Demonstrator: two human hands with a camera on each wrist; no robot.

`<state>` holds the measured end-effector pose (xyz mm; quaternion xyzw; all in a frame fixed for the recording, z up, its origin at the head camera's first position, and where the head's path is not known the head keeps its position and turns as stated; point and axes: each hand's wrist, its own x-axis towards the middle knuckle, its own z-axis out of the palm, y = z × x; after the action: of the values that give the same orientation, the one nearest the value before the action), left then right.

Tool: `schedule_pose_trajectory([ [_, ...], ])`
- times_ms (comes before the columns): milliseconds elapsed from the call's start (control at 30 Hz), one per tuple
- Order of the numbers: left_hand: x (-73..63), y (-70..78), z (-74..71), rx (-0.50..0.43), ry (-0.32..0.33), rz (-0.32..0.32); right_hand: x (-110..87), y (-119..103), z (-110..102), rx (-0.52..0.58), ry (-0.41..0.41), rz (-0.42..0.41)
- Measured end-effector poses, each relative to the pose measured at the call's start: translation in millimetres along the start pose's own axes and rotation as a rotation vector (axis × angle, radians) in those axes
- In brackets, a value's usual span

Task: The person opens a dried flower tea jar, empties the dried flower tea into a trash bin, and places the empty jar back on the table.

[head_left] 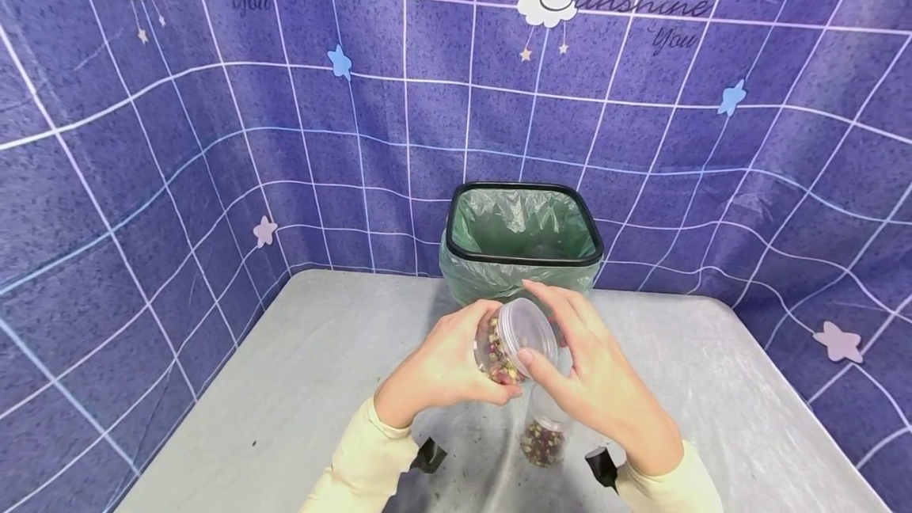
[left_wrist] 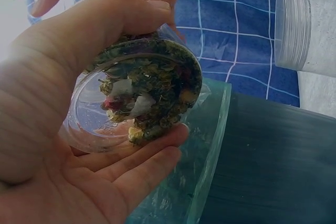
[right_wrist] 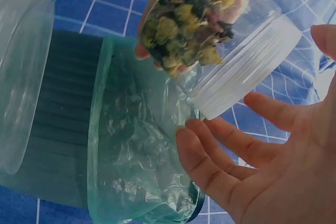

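My left hand (head_left: pixel 445 359) grips a clear round jar (head_left: pixel 490 351), held tilted in the air, with dried flowers (right_wrist: pixel 186 30) inside. Its translucent ridged screw lid (right_wrist: pixel 247 69) is on and faces my right hand (head_left: pixel 606 374). The right fingers are spread and loosely bent around the lid's edge. In the right wrist view a fingertip or two come close to the lid; firm contact does not show. A second clear jar (head_left: pixel 544 443), also with dried flowers, stands on the table below, partly hidden by the right hand.
Behind the hands stands a bin with a black rim (head_left: pixel 526 261) and a green plastic liner (head_left: pixel 463 275). The grey table (head_left: pixel 342 339) meets a blue-purple gridded cloth (head_left: pixel 356 149) at the back and sides.
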<state>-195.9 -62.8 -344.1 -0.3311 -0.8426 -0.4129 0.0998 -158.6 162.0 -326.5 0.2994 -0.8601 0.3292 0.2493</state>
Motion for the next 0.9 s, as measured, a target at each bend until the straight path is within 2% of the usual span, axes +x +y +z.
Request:
schedule_pose_trajectory([
  [367, -0.6, 0.2, 1.7, 0.006, 0.004, -0.016, -3.1, 1.4, 6.4, -0.092, 0.016, 0.147],
  [900, -0.7, -0.6, 2.9, -0.019, -0.007, -0.021, -4.3, 0.0, 10.2, -0.136, 0.002, 0.199],
])
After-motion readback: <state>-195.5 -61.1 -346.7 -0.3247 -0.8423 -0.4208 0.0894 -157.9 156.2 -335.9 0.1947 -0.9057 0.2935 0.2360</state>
